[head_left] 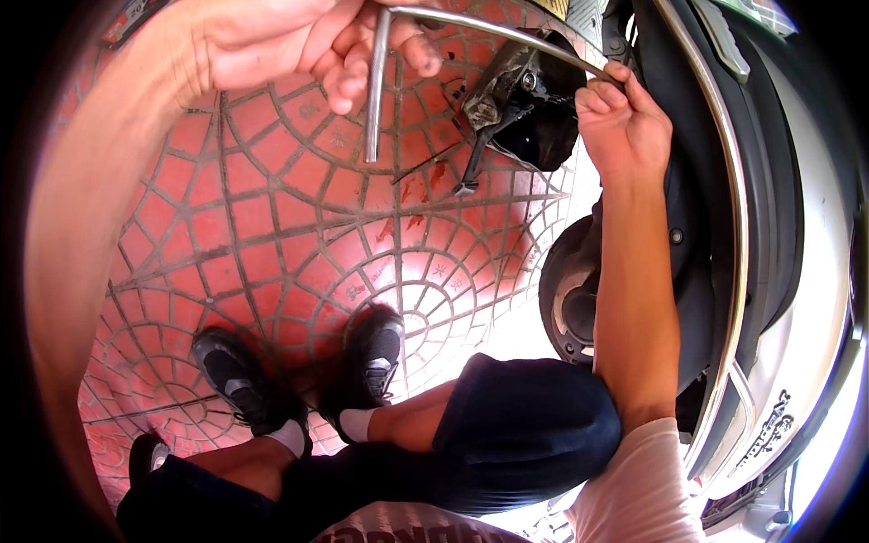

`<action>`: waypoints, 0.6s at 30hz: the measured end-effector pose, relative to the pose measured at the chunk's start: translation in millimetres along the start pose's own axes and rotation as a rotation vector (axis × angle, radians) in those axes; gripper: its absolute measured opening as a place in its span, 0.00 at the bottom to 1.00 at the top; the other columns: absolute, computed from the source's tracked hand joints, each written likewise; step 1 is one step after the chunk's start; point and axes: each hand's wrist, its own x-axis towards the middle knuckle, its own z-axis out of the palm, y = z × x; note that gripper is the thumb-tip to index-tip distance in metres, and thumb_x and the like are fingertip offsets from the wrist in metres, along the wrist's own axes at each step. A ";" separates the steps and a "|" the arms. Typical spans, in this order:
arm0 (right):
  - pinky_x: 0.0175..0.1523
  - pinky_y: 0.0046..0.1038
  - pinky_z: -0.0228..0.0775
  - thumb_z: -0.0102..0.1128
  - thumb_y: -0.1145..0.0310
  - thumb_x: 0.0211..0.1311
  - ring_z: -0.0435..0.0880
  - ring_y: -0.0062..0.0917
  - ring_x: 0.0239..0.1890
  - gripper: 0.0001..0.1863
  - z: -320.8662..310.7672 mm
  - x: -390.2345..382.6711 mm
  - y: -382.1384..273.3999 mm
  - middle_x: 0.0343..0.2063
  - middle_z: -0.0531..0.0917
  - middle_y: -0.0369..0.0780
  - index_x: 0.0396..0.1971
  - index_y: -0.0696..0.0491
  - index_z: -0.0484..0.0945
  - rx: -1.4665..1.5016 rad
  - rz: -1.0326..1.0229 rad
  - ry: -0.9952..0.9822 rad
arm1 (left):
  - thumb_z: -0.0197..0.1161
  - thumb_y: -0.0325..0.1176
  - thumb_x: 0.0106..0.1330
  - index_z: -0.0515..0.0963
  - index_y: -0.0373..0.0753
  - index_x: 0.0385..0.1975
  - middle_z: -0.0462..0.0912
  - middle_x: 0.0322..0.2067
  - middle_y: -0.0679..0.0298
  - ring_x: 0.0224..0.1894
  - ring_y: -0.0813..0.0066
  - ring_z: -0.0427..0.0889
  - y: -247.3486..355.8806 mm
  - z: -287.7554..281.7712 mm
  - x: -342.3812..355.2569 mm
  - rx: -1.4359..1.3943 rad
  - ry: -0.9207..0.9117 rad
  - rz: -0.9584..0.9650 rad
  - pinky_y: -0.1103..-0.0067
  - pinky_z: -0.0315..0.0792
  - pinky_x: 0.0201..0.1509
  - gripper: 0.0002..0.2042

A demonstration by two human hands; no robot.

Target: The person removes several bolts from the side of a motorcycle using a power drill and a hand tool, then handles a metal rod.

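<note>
A silver metal T-handle wrench (pixel 480 24) spans the top of the head view between my hands. My right hand (pixel 629 122) is closed round the far end of its long shaft, beside the scooter. My left hand (pixel 317 50) is at the other end, its fingers curled about the place where the shaft meets the cross bar (pixel 375 100). One arm of that bar points down toward the floor. The upper part of the joint is cut off by the picture's edge. Beneath the shaft, a black open container (pixel 552 113) stands on the floor, with a dark bar-like part (pixel 480 158) leaning out.
A scooter (pixel 797 299) with white and black panels stands close along my right side, its wheel (pixel 570 299) by my forearm. Red patterned paving (pixel 299 217) with dark reddish stains covers the ground. Black shoes (pixel 376 348) are below; a further dark shoe (pixel 145 457) shows lower left.
</note>
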 end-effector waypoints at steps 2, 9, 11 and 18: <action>0.37 0.28 0.62 0.40 0.71 0.80 0.70 0.24 0.29 0.09 0.6 -6.4 -4.9 0.37 0.77 0.40 0.41 0.60 0.69 0.007 0.011 0.015 | 0.54 0.34 0.74 0.77 0.26 0.46 0.85 0.34 0.47 0.33 0.52 0.86 7.6 12.5 -6.8 0.400 0.106 0.139 0.62 0.80 0.37 0.15; 0.40 0.29 0.73 0.45 0.67 0.80 0.79 0.26 0.36 0.14 32.5 -24.2 19.8 0.48 0.82 0.48 0.47 0.64 0.73 -0.115 0.014 0.085 | 0.56 0.28 0.71 0.77 0.27 0.40 0.84 0.29 0.46 0.29 0.48 0.85 -0.4 23.2 2.7 1.390 0.364 0.721 0.61 0.78 0.33 0.09; 0.42 0.28 0.71 0.44 0.67 0.80 0.77 0.24 0.37 0.19 63.6 -31.5 33.7 0.41 0.80 0.43 0.55 0.69 0.73 -0.273 0.001 0.183 | 0.58 0.27 0.67 0.77 0.29 0.36 0.82 0.29 0.47 0.28 0.45 0.83 1.8 10.6 6.2 1.371 0.332 0.884 0.59 0.78 0.33 0.06; 0.42 0.27 0.73 0.43 0.73 0.77 0.78 0.25 0.35 0.12 55.8 -24.7 29.5 0.49 0.82 0.49 0.49 0.65 0.72 -0.263 0.128 0.156 | 0.58 0.45 0.71 0.75 0.30 0.48 0.83 0.32 0.56 0.27 0.65 0.83 -42.4 -9.7 -3.4 0.481 0.528 0.550 0.73 0.79 0.29 0.21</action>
